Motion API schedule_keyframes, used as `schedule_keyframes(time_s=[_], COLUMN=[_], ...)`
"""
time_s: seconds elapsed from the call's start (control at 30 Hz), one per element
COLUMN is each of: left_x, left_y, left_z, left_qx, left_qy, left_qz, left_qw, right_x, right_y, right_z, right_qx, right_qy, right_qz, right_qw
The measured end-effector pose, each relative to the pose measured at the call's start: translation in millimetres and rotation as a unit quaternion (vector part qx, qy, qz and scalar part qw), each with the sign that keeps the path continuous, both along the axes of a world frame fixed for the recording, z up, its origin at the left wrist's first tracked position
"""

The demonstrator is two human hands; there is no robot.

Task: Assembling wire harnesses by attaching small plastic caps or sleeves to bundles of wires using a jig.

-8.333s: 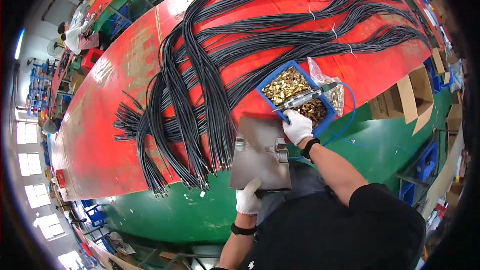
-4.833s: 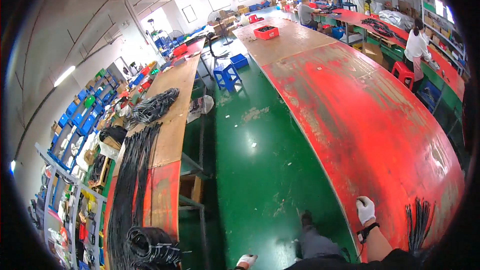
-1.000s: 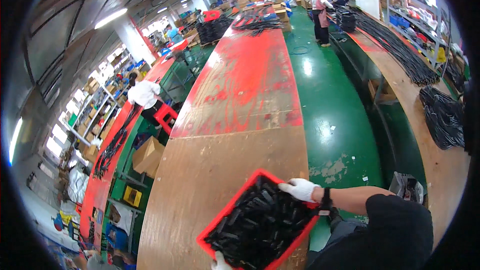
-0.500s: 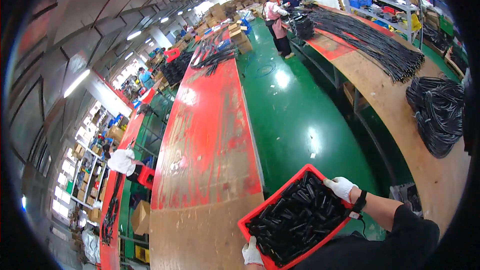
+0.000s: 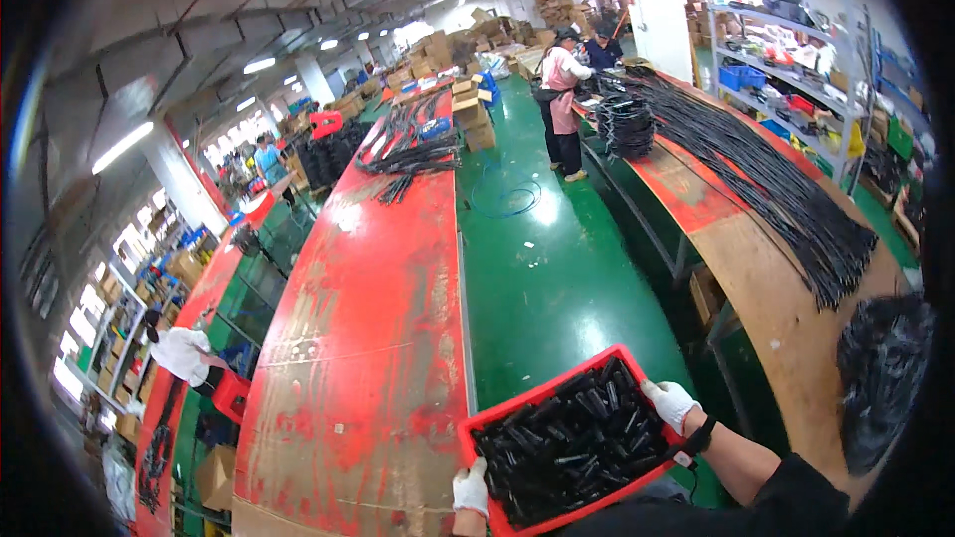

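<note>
The right hand (image 5: pixel 671 405), in a white glove, is closed around the right side of a red bin (image 5: pixel 542 392), its thumb side over the rim. The left hand (image 5: pixel 471 489), gloved as well, holds the bin's left side near the lower corner; how its fingers sit beneath cannot be seen. The bin is in front of the body, between the two hands, above the green floor (image 5: pixel 557 283) and close to the edge of a long red table (image 5: pixel 348 338); whether it touches that table cannot be told. Loose, short black pieces (image 5: pixel 572 443) fill it, lying in all directions. A black band (image 5: pixel 699 435) goes around the right wrist. To the right, a wood-and-red table (image 5: pixel 748 264) carries long black cables (image 5: pixel 736 179) and, nearer, a dark bundle (image 5: pixel 883 368). Farther along it, a person in a pink apron (image 5: pixel 563 104) stands beside a stack of coiled cable (image 5: pixel 625 127). At the red table's far end lie more dark cables (image 5: pixel 408 151), with cardboard boxes (image 5: pixel 473 121) just beside. On the far left, a person in a white top (image 5: pixel 182 353) is at another table, near a red stool (image 5: pixel 231 398).
</note>
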State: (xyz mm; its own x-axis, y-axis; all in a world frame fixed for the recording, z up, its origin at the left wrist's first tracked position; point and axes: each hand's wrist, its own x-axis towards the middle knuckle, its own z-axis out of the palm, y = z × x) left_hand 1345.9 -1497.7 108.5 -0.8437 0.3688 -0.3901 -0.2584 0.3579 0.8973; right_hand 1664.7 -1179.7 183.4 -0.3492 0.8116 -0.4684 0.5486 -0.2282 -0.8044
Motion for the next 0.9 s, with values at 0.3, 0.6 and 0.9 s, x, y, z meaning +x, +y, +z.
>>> schedule_keyframes(time_s=[0.3,0.6,0.9], left_x=[-167,-350,-572], left_y=[315,520,694], left_z=[39,0,-47], left_qx=[0.052,0.028,0.033], left_qy=[0.005,0.007,-0.010], left_qz=[0.007,0.129,0.236], left_qw=[0.999,0.991,0.971], right_x=[-167,-434,-751], right_y=[298,590,817], right_z=[-36,4,-55], right_qx=[-0.036,-0.008,0.051], right_qy=[0.108,0.022,0.008], right_qz=[-0.023,0.137,0.288], right_qw=[0.993,0.990,0.956])
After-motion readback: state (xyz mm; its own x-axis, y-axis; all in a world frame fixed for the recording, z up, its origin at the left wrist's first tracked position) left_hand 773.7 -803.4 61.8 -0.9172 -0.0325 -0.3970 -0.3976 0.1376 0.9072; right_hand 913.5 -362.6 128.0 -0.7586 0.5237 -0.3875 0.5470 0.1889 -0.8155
